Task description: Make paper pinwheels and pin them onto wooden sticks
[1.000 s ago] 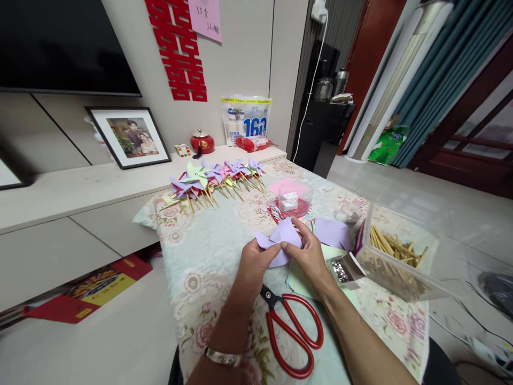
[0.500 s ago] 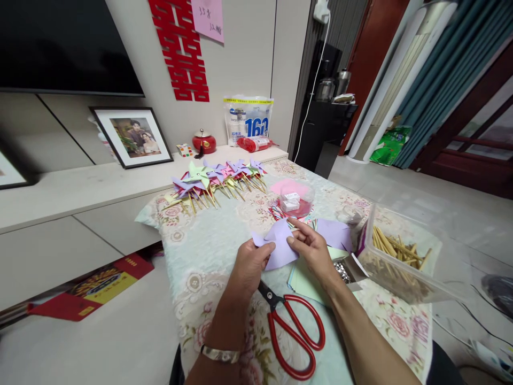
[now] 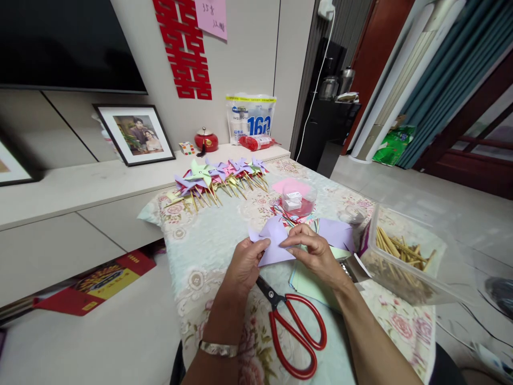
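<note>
- The left hand pinches the near left edge of a lilac paper, thumb on top and fingers curled under, closed on the sheet.
- The right hand presses its fingertips down on the right side of the same paper, fingers bent and drawn together over a folded-in flap; it grips the sheet too.
- The paper is held just above the bench, near its middle, with pointed corners sticking up and out to the left.
- Under the right hand lies a stack of pale green sheets, and just beyond it more lilac sheets.
- Red scissors lie closed on the bench just below the hands, blades pointing towards the left wrist, which wears a bracelet.
- To the right stands a clear tub with wooden sticks inside; a small open box of pins sits touching its near left corner.
- Beyond the paper is a round clear tub with small white boxes in it, next to pink sheets.
- At the far end of the bench a row of finished pinwheels lies on sticks, in lilac, green and pink.
- The bench carries a flowered cloth.
- Behind it a low shelf holds a framed photo, a red pot and a white bag.
</note>
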A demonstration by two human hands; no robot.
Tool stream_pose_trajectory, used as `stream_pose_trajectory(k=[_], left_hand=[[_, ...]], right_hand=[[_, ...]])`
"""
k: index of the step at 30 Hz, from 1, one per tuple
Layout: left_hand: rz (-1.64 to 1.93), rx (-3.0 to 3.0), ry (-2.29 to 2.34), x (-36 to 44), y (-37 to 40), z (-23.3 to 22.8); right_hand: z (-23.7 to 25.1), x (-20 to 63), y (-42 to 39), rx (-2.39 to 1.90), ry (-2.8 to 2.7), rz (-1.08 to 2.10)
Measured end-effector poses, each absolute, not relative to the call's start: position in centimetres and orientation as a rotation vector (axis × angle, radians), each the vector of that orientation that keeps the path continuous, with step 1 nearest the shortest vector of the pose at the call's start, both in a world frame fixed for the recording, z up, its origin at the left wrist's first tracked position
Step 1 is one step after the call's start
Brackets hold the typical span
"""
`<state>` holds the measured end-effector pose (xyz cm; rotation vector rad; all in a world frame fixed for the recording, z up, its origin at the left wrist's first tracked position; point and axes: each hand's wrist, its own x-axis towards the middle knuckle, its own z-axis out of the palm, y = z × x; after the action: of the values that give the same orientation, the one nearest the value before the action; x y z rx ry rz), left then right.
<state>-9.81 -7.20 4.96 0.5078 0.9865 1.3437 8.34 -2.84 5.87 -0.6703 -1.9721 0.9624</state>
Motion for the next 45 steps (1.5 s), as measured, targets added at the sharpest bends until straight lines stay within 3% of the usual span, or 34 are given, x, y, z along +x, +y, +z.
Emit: stream_pose_trajectory(k=[15, 28, 45], left_hand=[[1.406, 0.643, 1.135, -9.4, -6.9, 4.4], [1.429, 0.552, 1.092, -9.6, -6.7, 3.9], [1.399, 0.578, 1.085, -9.3, -6.8, 3.8]], right_hand=[[6.1, 8.6, -2.7, -0.635, -2.296, 0.677], [5.9, 8.8, -2.5, -0.717, -2.126, 0.916], [5.6, 8.9, -2.4, -0.57, -2.187, 0.881]])
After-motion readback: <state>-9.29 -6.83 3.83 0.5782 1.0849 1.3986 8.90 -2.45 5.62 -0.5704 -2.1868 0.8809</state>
